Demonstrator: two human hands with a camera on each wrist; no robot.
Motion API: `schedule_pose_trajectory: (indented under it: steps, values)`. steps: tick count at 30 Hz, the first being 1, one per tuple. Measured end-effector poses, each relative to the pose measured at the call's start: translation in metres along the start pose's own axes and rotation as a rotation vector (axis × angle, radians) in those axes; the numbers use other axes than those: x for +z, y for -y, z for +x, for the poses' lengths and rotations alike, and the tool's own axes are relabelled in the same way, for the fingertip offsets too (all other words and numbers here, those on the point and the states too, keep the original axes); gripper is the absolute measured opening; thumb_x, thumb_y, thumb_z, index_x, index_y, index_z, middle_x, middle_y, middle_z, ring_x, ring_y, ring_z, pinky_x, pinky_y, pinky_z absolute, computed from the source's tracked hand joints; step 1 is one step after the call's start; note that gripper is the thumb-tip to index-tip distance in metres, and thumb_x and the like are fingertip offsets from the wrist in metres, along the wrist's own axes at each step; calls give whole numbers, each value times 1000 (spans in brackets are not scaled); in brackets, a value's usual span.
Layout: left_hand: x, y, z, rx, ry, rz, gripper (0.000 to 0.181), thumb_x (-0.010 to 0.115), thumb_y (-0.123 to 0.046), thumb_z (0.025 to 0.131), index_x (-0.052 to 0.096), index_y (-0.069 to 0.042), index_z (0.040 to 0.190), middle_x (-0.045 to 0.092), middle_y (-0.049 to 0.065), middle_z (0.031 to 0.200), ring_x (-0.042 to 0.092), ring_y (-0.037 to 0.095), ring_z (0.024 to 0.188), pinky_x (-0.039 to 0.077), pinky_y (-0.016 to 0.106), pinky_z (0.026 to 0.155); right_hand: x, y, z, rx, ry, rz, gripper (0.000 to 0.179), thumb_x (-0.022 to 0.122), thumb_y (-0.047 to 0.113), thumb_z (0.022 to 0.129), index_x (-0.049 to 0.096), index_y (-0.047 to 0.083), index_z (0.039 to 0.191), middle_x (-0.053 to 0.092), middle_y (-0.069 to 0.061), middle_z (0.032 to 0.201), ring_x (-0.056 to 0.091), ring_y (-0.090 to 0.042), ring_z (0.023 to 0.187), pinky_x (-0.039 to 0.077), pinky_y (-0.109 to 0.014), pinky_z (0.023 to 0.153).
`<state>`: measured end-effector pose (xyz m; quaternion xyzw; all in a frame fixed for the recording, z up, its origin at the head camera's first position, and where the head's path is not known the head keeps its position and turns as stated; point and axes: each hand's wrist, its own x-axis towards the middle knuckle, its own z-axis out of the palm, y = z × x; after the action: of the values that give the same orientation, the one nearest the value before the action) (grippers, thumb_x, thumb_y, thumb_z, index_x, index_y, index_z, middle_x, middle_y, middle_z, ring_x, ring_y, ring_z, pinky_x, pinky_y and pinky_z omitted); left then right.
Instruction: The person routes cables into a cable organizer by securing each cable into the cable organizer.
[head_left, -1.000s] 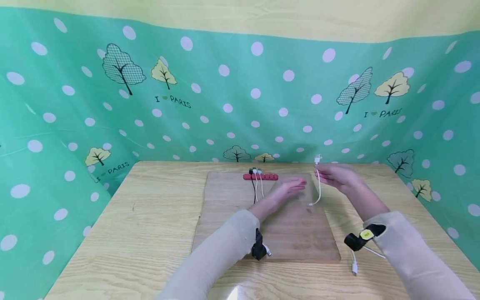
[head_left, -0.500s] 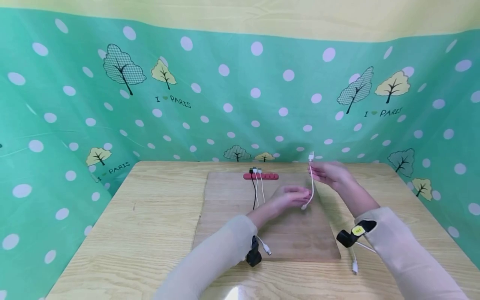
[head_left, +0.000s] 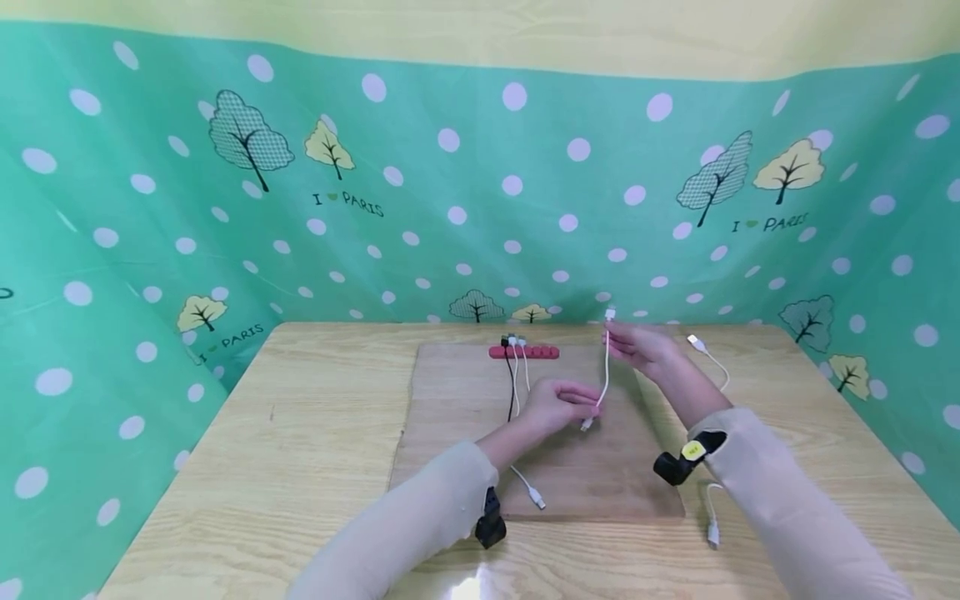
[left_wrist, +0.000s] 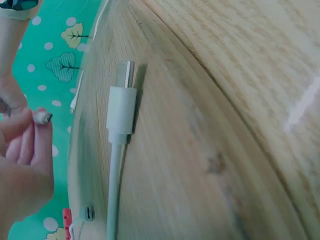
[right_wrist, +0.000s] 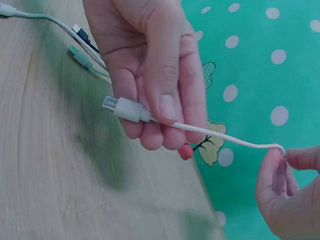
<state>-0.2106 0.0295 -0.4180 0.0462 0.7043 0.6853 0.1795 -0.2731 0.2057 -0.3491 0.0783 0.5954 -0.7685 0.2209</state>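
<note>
A short white USB cable [head_left: 606, 367] is stretched between my two hands above the wooden board. My right hand [head_left: 637, 346] pinches its upper end just below the white plug [head_left: 611, 313], which points up. Lower down, my left hand [head_left: 558, 407] pinches the cable near its other plug [head_left: 587, 423]. In the right wrist view, the left thumb presses the cable beside that metal-tipped plug [right_wrist: 129, 109]; the right hand [right_wrist: 292, 192] grips the far end, whose plug is hidden there. A red cable holder [head_left: 524, 352] on the board's back edge carries one black and two white cables.
The wooden board [head_left: 600, 492] lies on the light wood table [head_left: 315, 450]. A white plug [head_left: 536, 498] rests at the board's front, under my left forearm. To the right lies another white cable, with one plug [head_left: 697, 342] behind my right arm and another plug [head_left: 713, 533] in front.
The right hand has moved left with the cable. My left hand, first holding nothing, has come down and taken the cable's lower end between its fingers.
</note>
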Motion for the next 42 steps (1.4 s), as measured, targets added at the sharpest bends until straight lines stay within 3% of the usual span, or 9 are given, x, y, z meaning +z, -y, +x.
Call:
schedule_pose_trajectory:
  steps: [5,11,18,22,25,30,36,42]
  values:
    - [-9,5,-3,-56,-110,83,20,73,-1,80,74,-6,100,76,11,91,74,14,79,60,20,69,4,-5,12,16,2,25,35,48,9,99,67,18,71,67,6,71,63,-2,70,56,-12,72]
    - [-21,6,-6,-88,-152,117,19,72,-1,81,73,-5,99,76,12,90,73,13,77,61,21,68,8,-8,28,20,-38,6,29,49,7,98,64,15,74,68,4,70,65,-3,69,58,-14,79]
    - [-29,9,-5,-108,-195,161,15,72,-2,82,74,-4,96,77,12,86,72,10,72,57,18,62,16,-11,43,36,-54,-85,5,53,11,98,57,10,97,68,5,73,67,-4,71,57,-17,89]
    - [-31,9,-4,-111,-207,131,15,72,0,81,74,-2,96,76,14,87,72,12,71,60,20,62,21,-10,54,37,-80,-115,32,54,12,97,50,5,128,69,5,73,67,-4,71,57,-16,85]
    - [-34,9,-4,-116,-204,119,16,72,-1,81,74,-3,97,76,14,87,72,11,71,60,20,64,23,-9,62,30,-82,-166,48,54,11,97,36,-4,140,68,7,72,67,-4,71,57,-16,84]
    - [-39,10,-5,-128,-195,59,19,73,-2,81,73,-2,100,76,16,90,74,15,77,61,22,69,28,-13,73,13,-75,-211,48,55,7,96,38,-7,138,69,6,70,68,-5,72,57,-20,88]
    - [-40,8,-11,-146,-202,-42,19,72,0,81,71,1,100,75,17,90,75,20,81,62,25,73,33,-20,85,15,-110,-236,46,58,5,94,44,-6,136,70,2,76,68,-6,71,49,-32,105]
    - [-40,7,-17,-154,-226,-90,15,69,4,82,71,5,98,75,19,87,75,19,76,62,27,71,41,-32,100,37,-131,-245,44,60,2,92,47,-7,133,70,-8,93,69,-7,68,57,-25,91]
